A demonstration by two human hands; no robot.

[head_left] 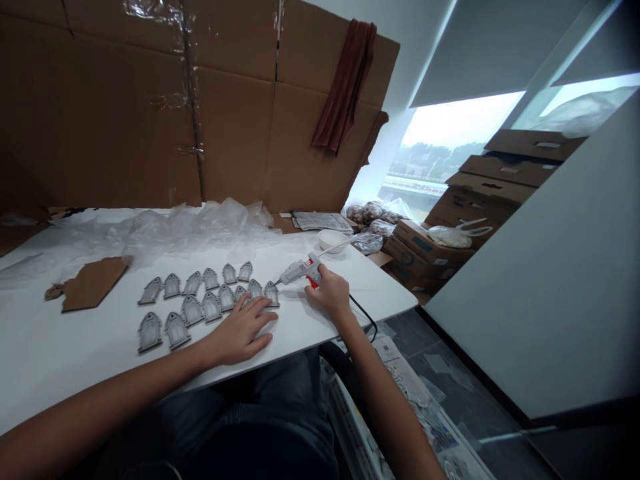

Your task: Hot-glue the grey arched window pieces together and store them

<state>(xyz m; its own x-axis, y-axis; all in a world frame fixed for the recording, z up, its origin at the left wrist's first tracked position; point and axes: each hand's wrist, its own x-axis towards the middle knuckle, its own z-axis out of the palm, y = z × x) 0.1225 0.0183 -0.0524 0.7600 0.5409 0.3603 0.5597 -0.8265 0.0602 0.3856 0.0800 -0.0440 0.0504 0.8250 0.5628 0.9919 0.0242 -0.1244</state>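
Observation:
My right hand [330, 291] is wrapped round the handle of a grey glue gun [301, 269] with a red trigger. The gun's nozzle points left and meets the top of the rightmost small grey door-shaped piece [271, 293]. My left hand [243, 331] lies palm down with fingers spread, its fingertips at the lower edge of the neighbouring pieces. Several similar pieces stretch leftward in two rows, among them one [150, 332] at the front left. A black cord hangs below my right wrist.
The white table [295, 323] carries crumpled clear plastic [200, 227], a cardboard scrap [95, 285], a white bowl [334, 241] and folded newspaper [321, 221]. A large cardboard sheet [235, 100] with a red cloth [346, 87] stands behind. Boxes [430, 253] are stacked at right.

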